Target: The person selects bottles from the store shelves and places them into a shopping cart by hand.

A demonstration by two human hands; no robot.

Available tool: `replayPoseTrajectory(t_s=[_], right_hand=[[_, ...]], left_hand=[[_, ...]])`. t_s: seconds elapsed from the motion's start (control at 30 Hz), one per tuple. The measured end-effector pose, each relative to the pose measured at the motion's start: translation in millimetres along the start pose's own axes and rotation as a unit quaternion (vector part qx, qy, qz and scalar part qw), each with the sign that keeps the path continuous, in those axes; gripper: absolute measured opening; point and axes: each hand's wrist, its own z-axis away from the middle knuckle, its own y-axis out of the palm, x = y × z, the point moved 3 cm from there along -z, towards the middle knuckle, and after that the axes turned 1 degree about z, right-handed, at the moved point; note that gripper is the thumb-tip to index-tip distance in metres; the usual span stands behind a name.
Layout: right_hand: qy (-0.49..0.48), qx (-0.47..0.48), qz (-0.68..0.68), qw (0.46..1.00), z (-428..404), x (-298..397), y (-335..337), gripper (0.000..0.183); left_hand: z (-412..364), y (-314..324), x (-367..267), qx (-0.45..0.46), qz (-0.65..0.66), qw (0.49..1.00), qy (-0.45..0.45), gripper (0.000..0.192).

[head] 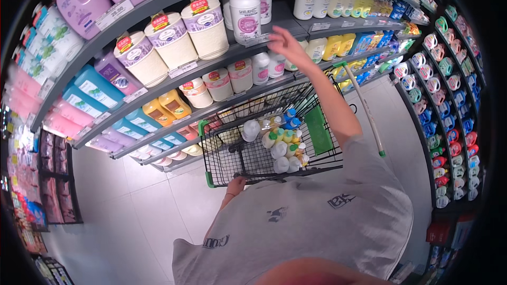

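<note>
My right hand (pixel 288 48) reaches up to the shelf, empty, its fingers spread and partly curled. Its fingertips are just right of a white pump bottle with a pink round label (pixel 245 14); whether they touch anything there is hard to tell. Below that arm stands a black wire shopping cart (pixel 222 154) with green corner pieces. At its near side, my left hand (pixel 236 186) is closed on the rim. Inside the cart are a large white-capped bottle (pixel 251 130), a group of green-capped bottles (pixel 279 135) and blue-capped bottles (pixel 292 120).
Cream tubs with purple lavender bands (pixel 168 37) line the shelf (pixel 277 33) left of the pump bottle. Smaller pump bottles (pixel 305 2) stand to the right. The cart's long handle bar (pixel 363 105) is at right. Another product rack (pixel 443 99) curves beyond the tiled floor (pixel 134 202).
</note>
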Motion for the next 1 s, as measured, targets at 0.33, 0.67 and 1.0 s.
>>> replayPoseTrajectory(t_s=[0.33,0.67,1.0], right_hand=[[-0.078,-0.126,0.089,0.985,-147,20,27,0.125],[-0.082,-0.127,0.051,0.987,-147,23,32,0.104],[-0.265,-0.183,0.137,0.937,-99,39,45,0.094]], left_hand=[[50,-33,-16,-0.136,0.171,0.976,-0.011,0.028],[55,-27,8,-0.139,0.2,0.969,-0.043,0.031],[53,-37,5,-0.145,0.244,0.958,-0.053,0.032]])
